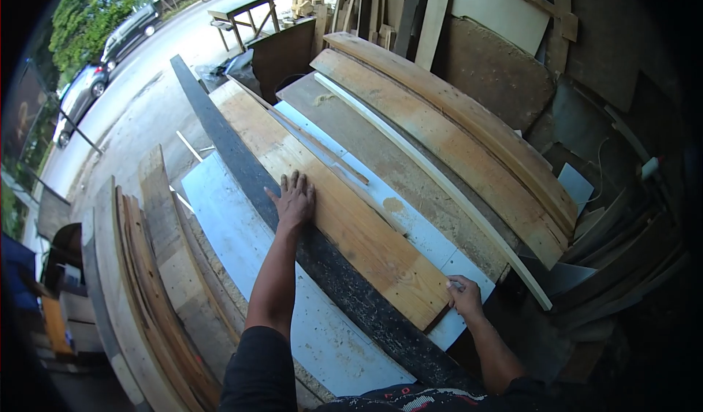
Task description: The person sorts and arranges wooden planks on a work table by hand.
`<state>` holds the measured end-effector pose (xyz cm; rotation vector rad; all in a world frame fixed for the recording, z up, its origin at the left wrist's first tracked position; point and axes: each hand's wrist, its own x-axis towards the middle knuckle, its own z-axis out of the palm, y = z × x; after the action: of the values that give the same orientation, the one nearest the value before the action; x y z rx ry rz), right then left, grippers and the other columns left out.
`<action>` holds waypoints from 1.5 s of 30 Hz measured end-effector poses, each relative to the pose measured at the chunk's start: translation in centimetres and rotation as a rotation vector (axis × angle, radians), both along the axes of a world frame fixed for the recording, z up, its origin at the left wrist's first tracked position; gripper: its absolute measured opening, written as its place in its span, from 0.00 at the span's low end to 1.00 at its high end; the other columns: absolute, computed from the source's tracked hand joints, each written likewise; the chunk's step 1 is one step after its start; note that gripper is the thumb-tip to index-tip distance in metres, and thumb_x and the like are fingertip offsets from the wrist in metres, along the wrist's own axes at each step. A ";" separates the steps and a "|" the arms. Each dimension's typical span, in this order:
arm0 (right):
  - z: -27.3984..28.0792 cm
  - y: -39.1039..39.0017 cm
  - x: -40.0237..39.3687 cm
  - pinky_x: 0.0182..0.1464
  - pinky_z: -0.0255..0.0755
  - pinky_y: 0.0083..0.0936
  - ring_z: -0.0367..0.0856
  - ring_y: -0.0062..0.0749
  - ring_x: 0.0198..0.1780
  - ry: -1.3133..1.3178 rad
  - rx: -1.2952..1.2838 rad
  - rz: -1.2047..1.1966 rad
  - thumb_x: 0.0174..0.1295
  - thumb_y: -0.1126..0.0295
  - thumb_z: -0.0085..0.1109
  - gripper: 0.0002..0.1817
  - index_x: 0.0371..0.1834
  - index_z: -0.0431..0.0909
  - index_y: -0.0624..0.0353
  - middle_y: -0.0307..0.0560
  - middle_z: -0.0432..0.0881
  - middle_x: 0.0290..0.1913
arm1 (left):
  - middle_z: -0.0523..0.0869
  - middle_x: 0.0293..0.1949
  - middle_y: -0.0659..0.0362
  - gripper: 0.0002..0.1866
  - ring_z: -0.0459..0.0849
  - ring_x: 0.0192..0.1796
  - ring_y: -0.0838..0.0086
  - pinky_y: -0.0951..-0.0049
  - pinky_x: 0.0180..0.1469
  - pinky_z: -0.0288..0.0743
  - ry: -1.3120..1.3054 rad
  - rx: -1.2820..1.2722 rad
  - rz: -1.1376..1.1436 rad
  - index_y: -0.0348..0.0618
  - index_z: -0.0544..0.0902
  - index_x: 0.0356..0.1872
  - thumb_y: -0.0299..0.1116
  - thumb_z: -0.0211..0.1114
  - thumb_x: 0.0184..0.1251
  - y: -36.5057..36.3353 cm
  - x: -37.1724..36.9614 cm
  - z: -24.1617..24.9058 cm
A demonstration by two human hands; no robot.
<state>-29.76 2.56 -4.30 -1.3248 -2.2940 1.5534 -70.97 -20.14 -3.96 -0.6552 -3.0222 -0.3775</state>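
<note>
My left hand (pixel 295 201) lies flat with its fingers stretched out, pressing on a long wooden plank (pixel 344 240). Its thumb side reaches over a long dark beam (pixel 322 258) that runs along the plank's left side. At the plank's near right corner, my right hand (pixel 466 298) is closed, fingers pinched together. A small greyish thing (pixel 457 285) shows at those fingers, too small to name. Beneath the plank are pale blue-white sheets (pixel 333 342) dusted with sawdust. Thin wooden strips (pixel 322 152) lie along the plank's right edge.
A narrow pale batten (pixel 439 192) and several wide boards (pixel 432 126) lie to the right. More long planks (pixel 172 243) lie at the left. Upright timber (pixel 436 20) and sheets lean at the back. A small wooden table (pixel 245 9) stands near the road, where cars (pixel 80 101) are.
</note>
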 end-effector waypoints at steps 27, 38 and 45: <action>1.8 -6.3 5.3 0.32 0.65 0.11 0.69 0.13 0.32 0.256 -0.590 0.261 0.64 0.72 0.62 0.44 0.76 0.43 0.71 0.41 0.67 0.47 | 0.48 0.79 0.62 0.33 0.38 0.80 0.56 0.38 0.74 0.19 0.025 -0.014 0.193 0.57 0.55 0.77 0.57 0.34 0.75 5.4 0.8 -2.1; 0.4 -6.5 2.1 0.34 0.63 0.09 0.68 0.11 0.33 0.267 -0.606 0.304 0.65 0.72 0.61 0.45 0.76 0.41 0.74 0.40 0.66 0.48 | 0.49 0.79 0.59 0.37 0.39 0.80 0.55 0.38 0.74 0.21 0.028 -0.023 0.185 0.54 0.55 0.77 0.62 0.37 0.73 4.3 -2.6 -1.5; 2.0 -7.1 -1.0 0.38 0.64 0.10 0.68 0.12 0.35 0.218 -0.612 0.307 0.64 0.72 0.62 0.44 0.76 0.42 0.73 0.37 0.66 0.47 | 0.48 0.79 0.63 0.37 0.38 0.81 0.58 0.39 0.75 0.20 0.022 -0.037 0.209 0.57 0.54 0.77 0.62 0.37 0.72 3.8 -6.0 -2.1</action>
<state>-30.77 -4.56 -2.35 -0.8296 -2.0328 2.4997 -76.94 -16.36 -6.10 -0.3376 -3.0430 -0.3050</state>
